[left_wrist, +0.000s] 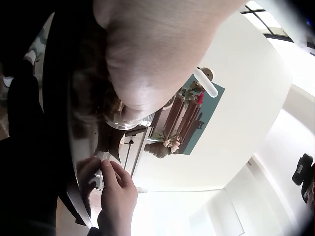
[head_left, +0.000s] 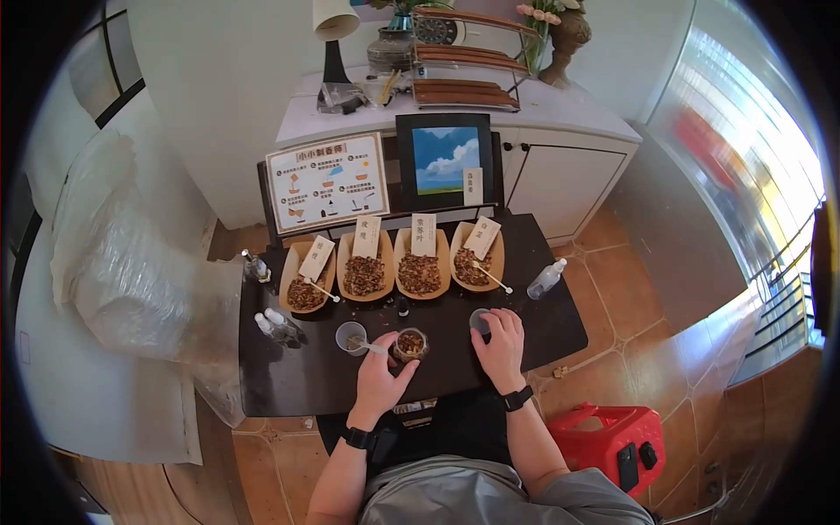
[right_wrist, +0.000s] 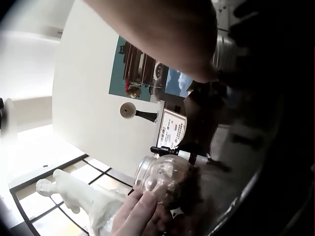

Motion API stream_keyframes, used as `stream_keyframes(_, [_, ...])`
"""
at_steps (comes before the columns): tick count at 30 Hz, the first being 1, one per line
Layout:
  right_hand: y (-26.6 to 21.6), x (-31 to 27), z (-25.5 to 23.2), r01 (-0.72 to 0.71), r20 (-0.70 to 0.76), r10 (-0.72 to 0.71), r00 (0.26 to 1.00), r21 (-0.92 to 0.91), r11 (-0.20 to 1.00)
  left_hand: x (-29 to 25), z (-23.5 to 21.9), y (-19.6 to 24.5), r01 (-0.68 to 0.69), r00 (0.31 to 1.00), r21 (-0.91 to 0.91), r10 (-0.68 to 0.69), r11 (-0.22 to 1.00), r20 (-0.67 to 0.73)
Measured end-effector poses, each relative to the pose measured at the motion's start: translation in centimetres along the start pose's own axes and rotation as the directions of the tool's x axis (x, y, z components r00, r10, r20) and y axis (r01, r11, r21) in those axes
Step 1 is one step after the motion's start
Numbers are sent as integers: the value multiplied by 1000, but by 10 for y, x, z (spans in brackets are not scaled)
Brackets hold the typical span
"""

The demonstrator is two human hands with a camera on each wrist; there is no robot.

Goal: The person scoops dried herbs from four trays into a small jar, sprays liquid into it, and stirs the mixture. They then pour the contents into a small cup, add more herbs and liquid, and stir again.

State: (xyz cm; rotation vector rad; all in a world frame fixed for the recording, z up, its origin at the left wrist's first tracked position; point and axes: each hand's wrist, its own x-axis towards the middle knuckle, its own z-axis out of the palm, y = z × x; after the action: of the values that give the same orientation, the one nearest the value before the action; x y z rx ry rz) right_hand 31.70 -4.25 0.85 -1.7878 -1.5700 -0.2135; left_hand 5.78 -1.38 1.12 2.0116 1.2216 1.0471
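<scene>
My left hand (head_left: 381,378) grips a small round glass jar (head_left: 410,345) with dried herb bits inside, low over the table's front half. A white plastic spoon (head_left: 374,347) sticks out from that hand; its far end overlaps a clear plastic cup (head_left: 351,327) to the left. In the right wrist view the jar (right_wrist: 170,172) is see-through, with the left fingers (right_wrist: 142,209) round it. On the right, my right hand (head_left: 502,348) holds a small clear round container (head_left: 479,320) at the tabletop, its fingers covering part of it.
Several paper trays (head_left: 363,284) of dried herbs with label cards line the dark table (head_left: 297,385). Small bottles (head_left: 276,325) stand left, a spray bottle (head_left: 547,278) right, and a tiny dark vial (head_left: 402,306) centrally. Behind are an instruction board (head_left: 326,182) and a tablet (head_left: 446,162). A red stool (head_left: 643,437) stands right.
</scene>
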Motion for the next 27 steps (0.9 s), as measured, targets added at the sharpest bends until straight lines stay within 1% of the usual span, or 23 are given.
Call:
stream_keyframes(1, [-3, 3, -1, -7, -16, 8, 1000, 58, 998, 0, 1, -1, -6, 1000, 0, 6, 1000, 10])
stream_keyframes(2, [-7, 6, -1, 2, -13, -1, 1000, 62, 998, 0, 1, -3, -13, 1000, -2, 13, 1000, 21])
stream_keyframes(4, [-37, 17, -17, 21, -73, -3, 997, 246, 969, -1, 2, -3, -13, 1000, 7, 13, 1000, 19])
stream_keyframes(5, [-53, 20, -25, 83, -82, -63, 995, 276, 958, -1, 2, -1, -3, 1000, -1, 3, 1000, 12])
stream_keyframes(6, [-67, 21, -29, 127, -72, -108, 992, 355, 926, -1, 2, 0, 2, 1000, -8, -2, 1000, 6])
stream_keyframes(7, [-78, 20, -30, 162, -57, -152, 987, 380, 911, 0, 2, -1, -3, 1000, -12, 3, 1000, 9])
stream_keyframes(8, [-87, 19, -29, 199, -44, -199, 979, 408, 891, 0, 3, -2, -5, 1000, -11, 5, 1000, 10])
stream_keyframes(10, [-94, 11, -12, 220, -7, -243, 970, 452, 864, -2, 5, -5, -8, 1000, -53, 8, 999, -3])
stream_keyframes(11, [-94, 6, -1, 233, 44, -282, 958, 449, 862, -2, 5, -7, -8, 1000, -48, 8, 999, -7])
stream_keyframes(12, [-94, 3, 5, 237, 41, -286, 957, 454, 859, -2, 5, -7, 2, 1000, -52, -3, 999, -2])
stream_keyframes(14, [-93, -1, 15, 182, 80, -256, 963, 507, 843, 0, 5, -7, 14, 1000, -53, -14, 998, -1])
stream_keyframes(17, [-93, -1, 10, 188, 95, -270, 958, 501, 844, -2, 5, -4, 7, 1000, -51, -8, 999, -13])
stream_keyframes(19, [-90, -1, 7, 184, 106, -271, 957, 498, 847, -2, 5, -4, 95, 995, -36, -96, 995, -10])
stream_keyframes(21, [-89, -2, 5, 179, 165, -288, 943, 477, 860, -1, 6, -3, 79, 997, -26, -79, 997, -8])
stream_keyframes(23, [-83, -3, 10, 197, 173, -312, 934, 479, 855, -1, 4, -4, 67, 998, -7, -67, 998, -16])
stream_keyframes(25, [-82, -3, 12, 217, 179, -342, 923, 490, 844, -1, 3, -3, 72, 997, -30, -72, 997, 10])
stream_keyframes(27, [-81, -2, 12, 184, 230, -324, 918, 477, 859, 0, 1, -1, 66, 998, -11, -65, 998, 15])
